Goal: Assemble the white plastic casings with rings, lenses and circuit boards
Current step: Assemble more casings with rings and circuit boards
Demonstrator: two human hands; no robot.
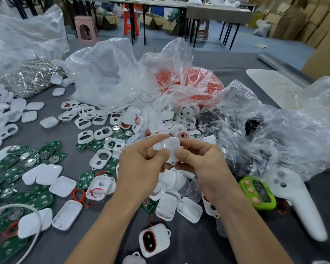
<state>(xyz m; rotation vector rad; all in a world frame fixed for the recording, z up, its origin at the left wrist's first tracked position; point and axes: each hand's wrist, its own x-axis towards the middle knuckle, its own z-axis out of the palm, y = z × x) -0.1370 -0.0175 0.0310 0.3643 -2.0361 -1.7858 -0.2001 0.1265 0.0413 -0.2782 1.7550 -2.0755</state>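
Observation:
Both hands hold one white plastic casing (170, 148) above the middle of the table. My left hand (141, 168) pinches its left side with thumb and fingers. My right hand (200, 164) grips its right side, thumb on the front. Below the hands lies a heap of white casing halves (171, 204). Green circuit boards (11, 174) with round metal cells cover the table at the left. White front casings with two holes (101, 159) lie scattered left of the hands. An assembled casing with a red ring (153, 240) lies near the front edge.
Clear plastic bags (107, 73) stand behind the parts, one holding red rings (198, 80). Another crumpled bag (284, 130) fills the right side. A green timer (258, 193) and a white handheld controller (301, 204) lie at the right. A bag of metal pieces (34, 77) sits far left.

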